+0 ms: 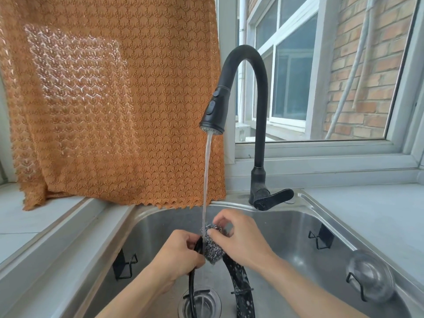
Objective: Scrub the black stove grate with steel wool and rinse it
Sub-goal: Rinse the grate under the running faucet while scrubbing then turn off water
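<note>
Nearest, low over the sink's drain (199, 304), the black stove grate (241, 292) stands on edge as a ring, its two arcs rising from either side of the drain and meeting at the top under the hands. The left hand (177, 253) has its grip curled round the grate's upper left arc, steadying it. The right hand (241, 239) pinches the steel wool (212, 247) between thumb and fingertips and presses it on the top of the ring, just right of the left hand. So the wool sits directly at the grate's crown, and the unscrubbed run, wet and speckled with suds, curves down and toward the viewer from the right hand; that hand is the nearer one to follow it.

The water stream (206, 180) falls onto the wool and the grate's top. Behind stands the sink (286, 216) wall, then the black faucet (259, 134), its lever (275, 198) swung right.

Scrubbing looks underway, rinsing partly concurrent.
</note>
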### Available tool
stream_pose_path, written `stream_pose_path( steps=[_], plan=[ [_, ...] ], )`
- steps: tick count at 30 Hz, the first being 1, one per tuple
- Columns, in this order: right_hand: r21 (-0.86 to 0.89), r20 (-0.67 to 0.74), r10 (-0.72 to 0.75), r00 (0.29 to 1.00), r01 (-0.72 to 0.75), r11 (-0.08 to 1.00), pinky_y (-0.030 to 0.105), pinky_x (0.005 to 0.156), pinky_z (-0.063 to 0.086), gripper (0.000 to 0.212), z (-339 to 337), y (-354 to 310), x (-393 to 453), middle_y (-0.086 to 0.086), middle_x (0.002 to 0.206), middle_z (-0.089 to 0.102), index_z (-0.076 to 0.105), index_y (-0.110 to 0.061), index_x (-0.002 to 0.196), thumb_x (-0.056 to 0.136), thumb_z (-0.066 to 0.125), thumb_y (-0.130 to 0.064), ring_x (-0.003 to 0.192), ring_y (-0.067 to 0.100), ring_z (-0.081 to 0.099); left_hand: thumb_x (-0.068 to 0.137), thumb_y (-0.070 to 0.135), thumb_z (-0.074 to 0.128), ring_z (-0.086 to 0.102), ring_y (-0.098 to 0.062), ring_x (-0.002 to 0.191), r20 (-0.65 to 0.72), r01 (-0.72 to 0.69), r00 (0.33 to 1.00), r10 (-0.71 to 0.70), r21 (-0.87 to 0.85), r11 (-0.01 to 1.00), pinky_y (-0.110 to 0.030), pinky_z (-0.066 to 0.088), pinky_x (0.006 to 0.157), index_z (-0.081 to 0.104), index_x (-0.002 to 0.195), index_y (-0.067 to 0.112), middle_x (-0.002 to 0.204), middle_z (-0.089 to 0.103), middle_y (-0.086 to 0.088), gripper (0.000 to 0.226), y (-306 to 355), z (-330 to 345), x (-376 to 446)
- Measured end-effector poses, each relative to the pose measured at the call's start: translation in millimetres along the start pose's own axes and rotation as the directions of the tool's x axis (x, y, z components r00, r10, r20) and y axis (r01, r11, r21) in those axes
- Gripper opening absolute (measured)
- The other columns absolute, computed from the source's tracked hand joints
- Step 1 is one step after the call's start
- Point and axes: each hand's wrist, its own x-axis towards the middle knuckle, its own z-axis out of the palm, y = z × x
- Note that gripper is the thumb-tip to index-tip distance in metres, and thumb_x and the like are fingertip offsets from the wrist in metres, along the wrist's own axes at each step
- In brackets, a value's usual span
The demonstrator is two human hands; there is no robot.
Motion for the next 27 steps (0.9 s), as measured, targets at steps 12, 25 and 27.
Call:
stream_pose_path(
  steps=[12,25,27],
  plan=[
    [-0.044,0.202,-0.125,0.971,0.137,0.990,0.019,0.087,0.040,0.045,8,15,3,-0.017,0.121,0.060,0.062,-0.040,0.133,0.091,0.069,-0.027,0.093,-0.012,0.051,0.060,0.003,0.067,0.028,-0.015,0.061,-0.093,-0.062,0.993,0.067,0.061,0.996,-0.027,0.020,0.055,0.061,0.063,0.011,0.064,0.036,-0.004,0.010,-4,1,-1],
    [-0.347,0.127,0.152,0.980,-0.099,0.933,0.043,0.098,0.048,0.040,12,20,9,0.006,0.132,0.056,0.053,-0.043,0.141,0.102,0.049,-0.044,0.122,0.036,0.057,0.057,0.007,0.060,0.031,-0.017,0.065,-0.064,-0.063,0.996,0.066,0.055,0.997,-0.027,0.024,0.063,0.070,0.082,-0.004,0.066,0.043,-0.003,0.029,-7,6,-1],
    [-0.394,0.095,0.180,0.979,-0.129,0.910,0.041,0.094,0.049,0.039,11,16,9,0.007,0.130,0.059,0.054,-0.040,0.138,0.100,0.050,-0.043,0.119,0.037,0.058,0.058,0.007,0.060,0.030,-0.017,0.064,-0.060,-0.069,0.996,0.074,0.070,0.995,-0.027,0.023,0.063,0.072,0.082,-0.001,0.065,0.042,-0.002,0.028,-6,7,0]
  ],
)
